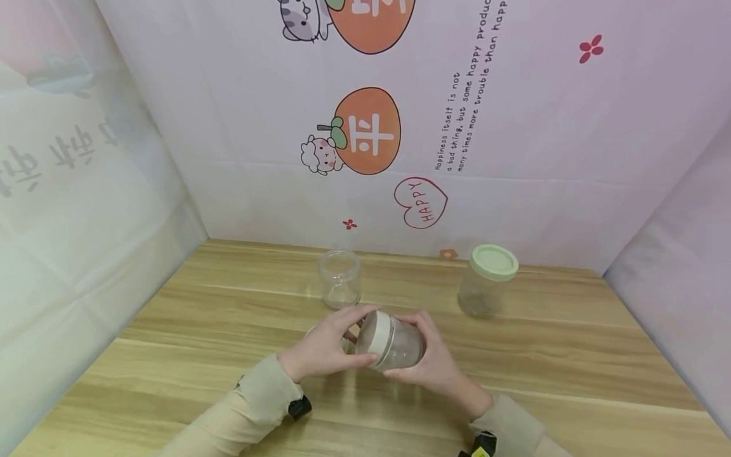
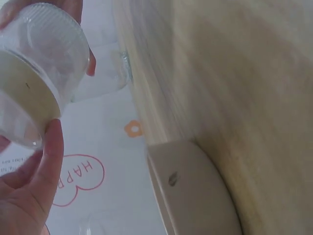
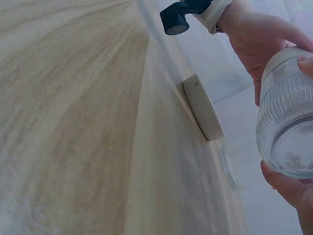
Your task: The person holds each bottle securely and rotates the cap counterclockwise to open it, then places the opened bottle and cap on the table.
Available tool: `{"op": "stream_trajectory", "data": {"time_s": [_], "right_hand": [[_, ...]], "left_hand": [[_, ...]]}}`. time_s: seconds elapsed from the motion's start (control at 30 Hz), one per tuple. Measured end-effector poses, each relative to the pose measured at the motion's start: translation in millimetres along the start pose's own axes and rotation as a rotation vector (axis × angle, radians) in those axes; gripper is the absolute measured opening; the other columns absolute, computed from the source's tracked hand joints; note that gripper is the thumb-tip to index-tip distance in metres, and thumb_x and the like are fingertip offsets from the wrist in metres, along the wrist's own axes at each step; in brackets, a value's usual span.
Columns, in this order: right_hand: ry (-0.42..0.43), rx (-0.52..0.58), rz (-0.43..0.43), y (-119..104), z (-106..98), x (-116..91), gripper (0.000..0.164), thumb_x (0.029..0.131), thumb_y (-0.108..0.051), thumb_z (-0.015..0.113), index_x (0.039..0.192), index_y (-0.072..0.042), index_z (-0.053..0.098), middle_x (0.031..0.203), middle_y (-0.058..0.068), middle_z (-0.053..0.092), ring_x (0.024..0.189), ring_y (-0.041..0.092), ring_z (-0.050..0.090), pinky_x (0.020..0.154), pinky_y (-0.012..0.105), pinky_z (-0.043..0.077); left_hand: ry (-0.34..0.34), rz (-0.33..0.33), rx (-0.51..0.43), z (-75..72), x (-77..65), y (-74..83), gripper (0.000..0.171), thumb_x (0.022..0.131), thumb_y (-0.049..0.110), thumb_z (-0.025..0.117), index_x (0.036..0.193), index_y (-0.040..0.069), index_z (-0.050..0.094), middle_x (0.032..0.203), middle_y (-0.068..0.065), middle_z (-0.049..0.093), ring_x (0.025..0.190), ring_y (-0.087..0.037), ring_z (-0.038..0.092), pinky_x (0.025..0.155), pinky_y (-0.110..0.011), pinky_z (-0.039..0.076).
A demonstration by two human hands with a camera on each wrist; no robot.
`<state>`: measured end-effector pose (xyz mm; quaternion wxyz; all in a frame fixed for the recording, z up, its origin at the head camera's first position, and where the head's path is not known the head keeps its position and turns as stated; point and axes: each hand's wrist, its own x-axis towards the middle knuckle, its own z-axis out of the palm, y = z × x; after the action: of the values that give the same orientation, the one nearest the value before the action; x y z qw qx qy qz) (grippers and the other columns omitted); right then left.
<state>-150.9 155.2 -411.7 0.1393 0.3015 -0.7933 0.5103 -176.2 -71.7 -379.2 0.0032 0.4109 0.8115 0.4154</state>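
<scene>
Head view shows the work partway along: the held jar (image 1: 405, 348) is raised over the bench (image 1: 571, 355) and tilted well over, with a pale-rimmed lid (image 1: 381, 333) seated on its mouth. The person's left grip (image 1: 325, 346) curls round that lid, while the right grip (image 1: 436, 368) grasps the glass body near its base; both are holding firmly enough to keep the jar aloft. Whether the lid is being tightened or loosened cannot be told.

By its look, the covering of the held jar is done or nearly so, if closing is the aim. Beyond the held jar and to its right, a second jar (image 1: 482, 295) stands upright under a green cap (image 1: 494, 262), so that one seems finished. Beyond the held jar and to its left, a third jar (image 1: 341, 289) stands upright with no lid visible; it is probably the piece left to deal with.

A loose lid (image 2: 195, 188), beige with a dark mark on its side, rests on the bench below the held jar and to its left. From the head it is mostly hidden behind the left grip, which could make it easy to nudge. The printed backdrop (image 1: 542, 127) rises beyond the held jar and both standing jars. Nothing seems to block the space directly right of the held jar.
</scene>
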Motion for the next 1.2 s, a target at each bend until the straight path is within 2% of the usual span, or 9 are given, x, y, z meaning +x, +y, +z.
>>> {"op": "stream_trajectory", "data": {"time_s": [0.23,0.4,0.5,0.6,0.7,0.8,0.87,0.93,1.2], "right_hand": [[-0.016,0.016,0.03,0.0,0.5,-0.3,0.078,0.056,-0.014,0.088,0.124,-0.006,0.05,0.113,0.009,0.048,0.1,0.008,0.044,0.079,0.026,0.045],[0.001,0.017,0.036,-1.1,-0.7,-0.7,0.078,0.055,-0.012,0.088,0.123,-0.005,0.051,0.112,0.009,0.048,0.098,0.008,0.044,0.078,0.025,0.045],[0.011,0.001,0.015,-0.1,-0.7,-1.1,0.078,0.054,-0.012,0.089,0.122,-0.005,0.051,0.11,0.009,0.049,0.098,0.007,0.044,0.078,0.024,0.045],[0.01,-0.019,-0.014,0.9,-0.2,-2.0,0.079,0.053,-0.013,0.089,0.122,-0.004,0.051,0.11,0.009,0.049,0.099,0.006,0.044,0.079,0.024,0.044],[0.003,-0.028,-0.028,1.2,-0.2,-3.0,0.079,0.053,-0.014,0.089,0.122,-0.004,0.051,0.111,0.01,0.05,0.1,0.006,0.044,0.08,0.025,0.044],[-0.004,-0.027,-0.022,0.2,-0.2,-3.0,0.08,0.053,-0.014,0.089,0.122,-0.003,0.05,0.112,0.009,0.05,0.1,0.007,0.045,0.081,0.025,0.045],[-0.013,-0.024,-0.016,-0.7,-0.3,-3.1,0.08,0.054,-0.014,0.089,0.123,-0.003,0.05,0.112,0.009,0.049,0.1,0.008,0.045,0.08,0.026,0.045],[-0.019,-0.022,-0.011,-1.8,-0.2,-3.1,0.08,0.054,-0.014,0.089,0.123,-0.003,0.05,0.112,0.009,0.049,0.1,0.008,0.045,0.079,0.026,0.046],[-0.026,-0.021,-0.002,-2.6,1.0,-4.9,0.079,0.054,-0.016,0.089,0.122,-0.005,0.051,0.11,0.008,0.049,0.098,0.008,0.046,0.079,0.025,0.045]], "left_hand": [[0.007,-0.113,0.031,2.8,0.4,2.2,0.066,0.087,0.034,0.066,0.141,0.007,0.039,0.12,-0.005,0.054,0.096,-0.018,0.056,0.07,-0.018,0.053],[-0.009,-0.136,0.008,2.4,2.1,5.5,0.068,0.088,0.036,0.065,0.142,0.006,0.037,0.124,-0.007,0.053,0.102,-0.021,0.056,0.071,-0.019,0.054],[-0.017,-0.123,-0.019,0.7,1.1,5.6,0.073,0.089,0.033,0.065,0.147,0.007,0.029,0.135,-0.012,0.047,0.115,-0.027,0.053,0.082,-0.028,0.055],[-0.004,-0.06,-0.037,-2.4,-1.5,4.0,0.082,0.086,0.027,0.069,0.15,0.009,0.021,0.148,-0.016,0.033,0.129,-0.034,0.042,0.095,-0.042,0.049],[0.009,0.063,-0.012,-6.7,-3.3,4.1,0.091,0.076,0.023,0.078,0.148,0.012,0.025,0.153,-0.015,0.023,0.136,-0.038,0.032,0.101,-0.05,0.043],[-0.007,0.202,0.065,-10.2,-4.5,4.9,0.094,0.067,0.024,0.085,0.144,0.013,0.033,0.153,-0.015,0.022,0.136,-0.037,0.03,0.102,-0.052,0.042],[-0.027,0.266,0.122,-11.3,-5.2,5.5,0.09,0.066,0.025,0.086,0.141,0.014,0.038,0.152,-0.015,0.023,0.135,-0.036,0.033,0.101,-0.049,0.043],[-0.043,0.307,0.157,-11.4,-6.0,5.1,0.085,0.067,0.022,0.085,0.139,0.014,0.041,0.15,-0.017,0.024,0.134,-0.035,0.035,0.1,-0.046,0.046],[-0.049,0.388,0.22,-9.0,-7.6,1.2,0.078,0.066,0.009,0.084,0.135,0.014,0.046,0.146,-0.017,0.034,0.134,-0.032,0.035,0.098,-0.037,0.048]]}}
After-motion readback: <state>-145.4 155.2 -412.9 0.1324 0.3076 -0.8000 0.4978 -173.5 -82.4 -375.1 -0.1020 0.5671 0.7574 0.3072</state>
